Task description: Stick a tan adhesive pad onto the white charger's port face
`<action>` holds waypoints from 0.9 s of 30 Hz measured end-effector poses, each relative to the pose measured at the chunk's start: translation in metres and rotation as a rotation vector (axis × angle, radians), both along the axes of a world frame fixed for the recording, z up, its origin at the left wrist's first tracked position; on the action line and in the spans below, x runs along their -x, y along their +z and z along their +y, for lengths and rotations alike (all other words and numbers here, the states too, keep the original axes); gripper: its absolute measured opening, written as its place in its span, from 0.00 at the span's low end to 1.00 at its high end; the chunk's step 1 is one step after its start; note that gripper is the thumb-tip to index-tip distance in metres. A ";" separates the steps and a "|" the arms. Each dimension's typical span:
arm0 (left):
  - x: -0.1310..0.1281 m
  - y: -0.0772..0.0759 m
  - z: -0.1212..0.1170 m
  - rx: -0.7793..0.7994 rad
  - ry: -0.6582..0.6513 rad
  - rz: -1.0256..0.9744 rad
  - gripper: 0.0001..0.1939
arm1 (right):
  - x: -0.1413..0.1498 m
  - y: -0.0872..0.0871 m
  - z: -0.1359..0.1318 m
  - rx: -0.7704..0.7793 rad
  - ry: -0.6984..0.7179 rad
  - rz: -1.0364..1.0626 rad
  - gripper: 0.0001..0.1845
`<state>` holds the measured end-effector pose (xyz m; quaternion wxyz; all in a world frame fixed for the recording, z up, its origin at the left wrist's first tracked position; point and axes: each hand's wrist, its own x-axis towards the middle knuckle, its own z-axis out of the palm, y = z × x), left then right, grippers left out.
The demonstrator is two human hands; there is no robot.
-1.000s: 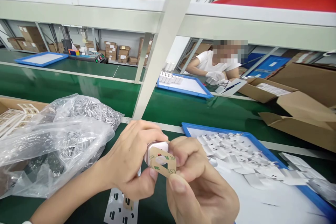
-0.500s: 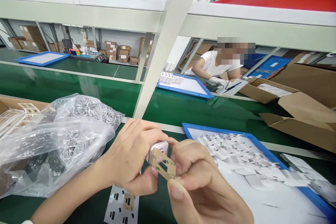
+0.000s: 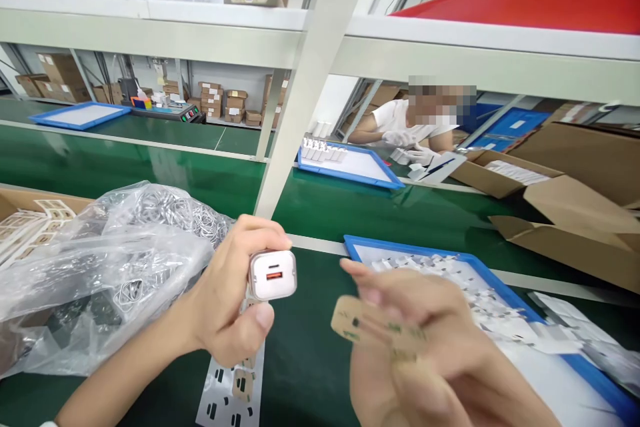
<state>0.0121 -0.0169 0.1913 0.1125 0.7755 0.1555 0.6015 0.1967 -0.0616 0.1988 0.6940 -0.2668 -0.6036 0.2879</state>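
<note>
My left hand (image 3: 237, 293) is wrapped round a small white charger (image 3: 273, 275), its end face toward me with a slim port above a red-orange USB port. To the right, my right hand (image 3: 425, 340) pinches a tan adhesive sticker (image 3: 350, 319) with green print and cut-outs; it is blurred by motion and apart from the charger. Below my left hand lies a sheet of stickers (image 3: 233, 387) with dark slots and a tan piece on it. The far end of that sheet is hidden behind my left hand.
At left, a clear plastic bag (image 3: 125, 260) holds many thin metal frames. A blue-rimmed tray (image 3: 360, 243) with white parts stands at right, near an open cardboard box (image 3: 575, 233). Across the bench, a gloved co-worker (image 3: 420, 120) handles white parts. A slanted post (image 3: 300, 100) rises ahead.
My right hand has pulled away to the right with the sticker, uncovering the charger's end face. The left hand has shifted slightly left with the charger. The co-worker's hands have moved.
</note>
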 end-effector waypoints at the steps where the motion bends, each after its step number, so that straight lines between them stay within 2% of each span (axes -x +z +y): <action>1: -0.003 0.000 -0.002 0.042 -0.046 -0.016 0.23 | 0.002 0.001 0.001 -0.003 0.020 0.019 0.24; 4: -0.010 -0.004 -0.006 0.122 -0.155 -0.044 0.25 | 0.010 0.004 0.003 0.026 0.144 0.061 0.19; 7: -0.013 -0.006 -0.008 0.141 -0.190 -0.050 0.25 | 0.019 0.003 0.000 0.069 0.211 0.101 0.18; 18: -0.012 -0.005 -0.007 0.106 -0.143 -0.051 0.24 | 0.029 -0.007 0.000 0.129 0.187 0.131 0.17; 27: -0.015 -0.002 -0.008 0.089 -0.128 -0.055 0.23 | 0.028 -0.006 -0.001 0.125 0.165 0.108 0.17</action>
